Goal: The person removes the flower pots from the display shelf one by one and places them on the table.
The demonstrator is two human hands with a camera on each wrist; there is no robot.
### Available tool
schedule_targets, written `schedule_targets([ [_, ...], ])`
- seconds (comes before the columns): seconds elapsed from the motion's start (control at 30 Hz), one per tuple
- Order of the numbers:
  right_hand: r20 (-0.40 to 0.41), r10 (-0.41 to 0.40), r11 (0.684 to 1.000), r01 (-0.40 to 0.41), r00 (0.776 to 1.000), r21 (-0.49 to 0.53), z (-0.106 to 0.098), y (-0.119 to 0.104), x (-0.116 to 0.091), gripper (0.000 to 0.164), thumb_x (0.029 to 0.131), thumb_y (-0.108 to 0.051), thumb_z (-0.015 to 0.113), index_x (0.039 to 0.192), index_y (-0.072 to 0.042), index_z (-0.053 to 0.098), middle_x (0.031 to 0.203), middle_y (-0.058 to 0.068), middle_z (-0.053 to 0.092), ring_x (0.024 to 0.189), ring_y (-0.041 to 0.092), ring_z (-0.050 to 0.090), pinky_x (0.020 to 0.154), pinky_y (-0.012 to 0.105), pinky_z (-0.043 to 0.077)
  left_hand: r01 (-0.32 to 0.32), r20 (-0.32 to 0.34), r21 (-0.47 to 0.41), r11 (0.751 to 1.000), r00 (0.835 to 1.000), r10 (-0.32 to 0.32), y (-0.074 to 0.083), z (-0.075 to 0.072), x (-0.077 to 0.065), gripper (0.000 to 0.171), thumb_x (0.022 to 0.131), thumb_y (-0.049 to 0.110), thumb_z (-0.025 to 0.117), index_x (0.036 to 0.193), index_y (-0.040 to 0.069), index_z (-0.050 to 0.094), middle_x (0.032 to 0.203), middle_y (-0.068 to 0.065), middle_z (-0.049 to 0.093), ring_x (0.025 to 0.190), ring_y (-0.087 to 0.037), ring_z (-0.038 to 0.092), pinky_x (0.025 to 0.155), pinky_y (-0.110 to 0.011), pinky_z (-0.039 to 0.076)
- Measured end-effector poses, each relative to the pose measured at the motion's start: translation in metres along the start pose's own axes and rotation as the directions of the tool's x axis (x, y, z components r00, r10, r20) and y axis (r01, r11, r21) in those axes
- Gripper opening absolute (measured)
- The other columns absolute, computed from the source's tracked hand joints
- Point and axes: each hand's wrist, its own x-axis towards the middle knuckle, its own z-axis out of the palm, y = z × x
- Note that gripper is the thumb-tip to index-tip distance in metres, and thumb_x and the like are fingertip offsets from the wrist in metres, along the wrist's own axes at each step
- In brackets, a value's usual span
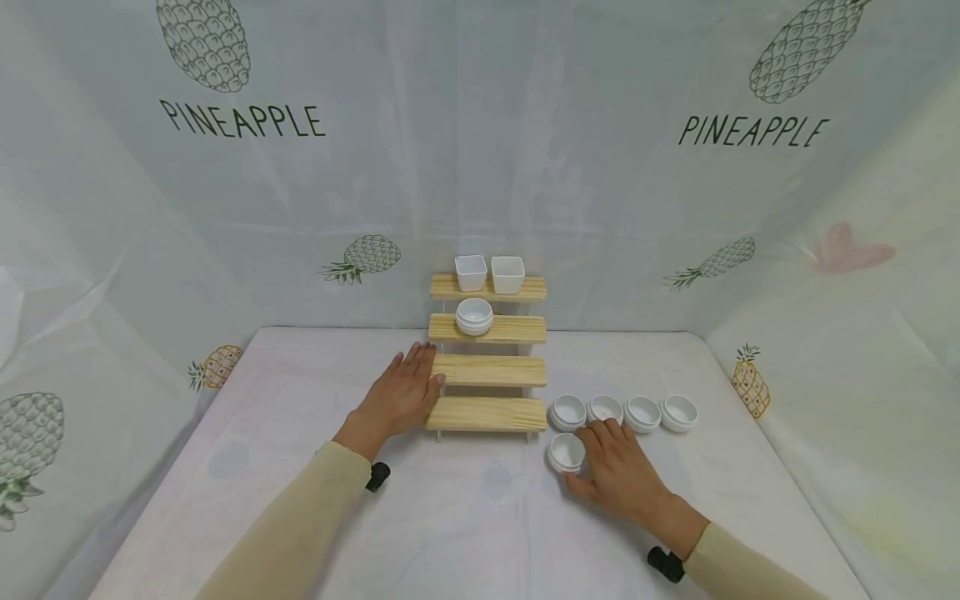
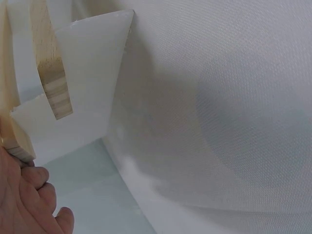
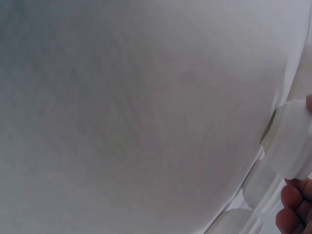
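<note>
My left hand [image 1: 401, 389] rests with straight fingers against the left end of a stepped wooden rack [image 1: 491, 371]. In the left wrist view its fingers [image 2: 36, 195] touch the end of a wooden step [image 2: 17, 141]. My right hand [image 1: 618, 468] pinches a small round white bowl [image 1: 567, 452] between thumb and fingers, right of the rack's bottom step. The same bowl [image 3: 290, 141] shows at the right edge of the right wrist view. Behind that hand is a row of several like bowls [image 1: 680, 413]; the fingers partly cover one of them [image 1: 604, 408].
Two square white cups [image 1: 471, 273] stand on the rack's top step. A round white bowl [image 1: 474, 317], seemingly stacked, sits on the step below, toward the left. A pale cloth covers the table [image 1: 465, 533], and a pineapple-print curtain [image 1: 525, 167] hangs behind it.
</note>
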Motion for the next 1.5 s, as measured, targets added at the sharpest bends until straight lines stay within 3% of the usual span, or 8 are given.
schedule_targets([
  [0.23, 0.035, -0.012, 1.000, 0.011, 0.999, 0.007, -0.004, 0.006, 0.000, 0.059, 0.082, -0.048, 0.083, 0.115, -0.002, 0.068, 0.105, 0.010, 0.063, 0.098, 0.030, 0.056, 0.089, 0.047, 0.049, -0.001, 0.004, 0.008, 1.000, 1.000, 0.001, 0.001, 0.000, 0.001, 0.072, 0.116, 0.047, 0.020, 0.168, -0.001, 0.012, 0.176, -0.019, 0.017, 0.164, -0.034, 0.012, 0.134, -0.053, 0.015],
  [1.03, 0.034, -0.027, 1.000, 0.028, 0.999, -0.006, -0.005, 0.013, 0.001, 0.065, 0.080, -0.050, 0.083, 0.120, -0.001, 0.067, 0.110, 0.011, 0.064, 0.101, 0.030, 0.058, 0.091, 0.048, 0.052, 0.009, 0.008, 0.001, 1.000, 1.000, -0.009, 0.001, 0.000, 0.001, 0.072, 0.116, 0.048, 0.019, 0.169, 0.000, 0.011, 0.176, -0.018, 0.016, 0.165, -0.033, 0.010, 0.134, -0.052, 0.013],
  [1.27, -0.035, -0.036, 0.999, 0.036, 0.999, 0.001, -0.014, 0.016, 0.012, 0.066, 0.082, -0.055, 0.079, 0.117, 0.000, 0.068, 0.107, 0.012, 0.065, 0.098, 0.031, 0.057, 0.083, 0.046, 0.052, 0.008, 0.003, 0.001, 1.000, 1.000, -0.008, 0.001, 0.000, 0.000, 0.072, 0.116, 0.048, 0.021, 0.169, 0.000, 0.011, 0.176, -0.018, 0.015, 0.165, -0.033, 0.010, 0.134, -0.052, 0.013],
  [1.5, -0.165, -0.035, 0.999, 0.041, 0.986, 0.033, -0.022, 0.018, 0.039, 0.071, 0.100, -0.063, 0.059, 0.117, 0.005, 0.067, 0.104, 0.017, 0.065, 0.093, 0.035, 0.056, 0.073, 0.043, 0.046, 0.011, 0.014, 0.002, 1.000, 1.000, -0.011, 0.001, -0.001, -0.001, 0.072, 0.116, 0.049, 0.020, 0.169, 0.000, 0.011, 0.176, -0.017, 0.014, 0.165, -0.033, 0.009, 0.134, -0.052, 0.013],
])
